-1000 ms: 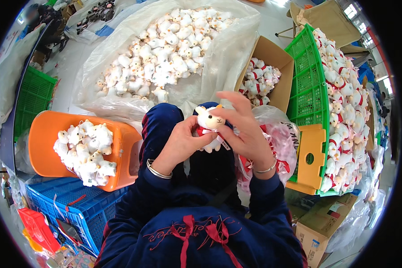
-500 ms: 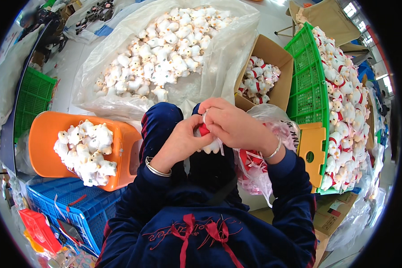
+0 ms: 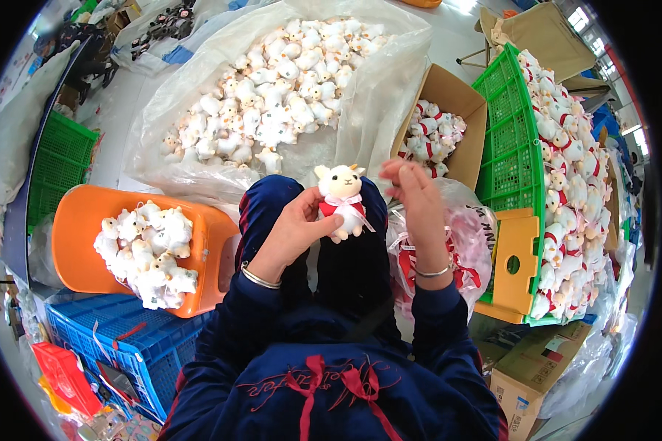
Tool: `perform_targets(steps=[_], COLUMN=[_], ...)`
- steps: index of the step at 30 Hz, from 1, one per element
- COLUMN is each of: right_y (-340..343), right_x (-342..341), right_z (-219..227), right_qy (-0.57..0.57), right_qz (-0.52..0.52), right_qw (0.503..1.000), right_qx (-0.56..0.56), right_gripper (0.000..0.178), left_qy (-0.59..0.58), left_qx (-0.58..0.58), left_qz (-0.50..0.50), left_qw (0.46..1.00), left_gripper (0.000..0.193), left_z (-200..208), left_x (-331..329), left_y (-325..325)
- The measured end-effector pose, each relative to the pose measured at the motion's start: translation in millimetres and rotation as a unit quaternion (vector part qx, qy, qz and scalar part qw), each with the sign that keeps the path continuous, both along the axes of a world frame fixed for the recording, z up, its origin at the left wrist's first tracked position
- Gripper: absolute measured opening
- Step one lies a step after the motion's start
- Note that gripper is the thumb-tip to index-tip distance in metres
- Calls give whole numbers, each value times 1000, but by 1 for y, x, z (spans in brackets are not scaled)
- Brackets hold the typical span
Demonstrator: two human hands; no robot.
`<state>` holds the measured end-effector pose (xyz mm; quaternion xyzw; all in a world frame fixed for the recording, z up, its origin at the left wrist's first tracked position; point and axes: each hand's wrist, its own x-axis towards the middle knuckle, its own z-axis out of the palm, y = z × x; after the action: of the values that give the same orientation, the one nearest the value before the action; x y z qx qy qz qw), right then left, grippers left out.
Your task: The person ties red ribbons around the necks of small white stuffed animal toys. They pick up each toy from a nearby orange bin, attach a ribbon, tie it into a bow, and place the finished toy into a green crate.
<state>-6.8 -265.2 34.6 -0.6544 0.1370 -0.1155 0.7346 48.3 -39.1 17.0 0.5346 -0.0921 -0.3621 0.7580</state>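
Toward the left edge of the floor (image 3: 121,110), a blue crate (image 3: 171,351) stands beside a red plastic box (image 3: 62,376). Near the floor's far right corner, there is a beige chair (image 3: 541,35).

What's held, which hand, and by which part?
Left hand: white plush animal, held by the side of its body, thumb across the front at the red cloth. Right hand: off the toy, nothing visible in it.
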Motion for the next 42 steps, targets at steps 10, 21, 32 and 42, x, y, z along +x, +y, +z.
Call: perform_targets(steps=[10,21,32,42], right_y=[40,55,-132,12], right_x=[-30,-36,-38,-96], right_z=[-23,-6,10,-65], right_qy=[-3,-14,-6,53], right_qz=[106,109,-388,-23], right_qw=[994,976,832,970], right_qx=[33,-188,-395,-238], right_gripper=[41,75,66,8], left_qy=[-21,52,-98,-418], left_qx=[-51,-139,-72,-548], left_qz=[27,49,54,-331], left_qw=[998,988,991,644], left_gripper=[55,48,47,22], left_z=[-11,-13,3,175], left_x=[-10,-17,-8,39], left_y=[1,-4,17,43])
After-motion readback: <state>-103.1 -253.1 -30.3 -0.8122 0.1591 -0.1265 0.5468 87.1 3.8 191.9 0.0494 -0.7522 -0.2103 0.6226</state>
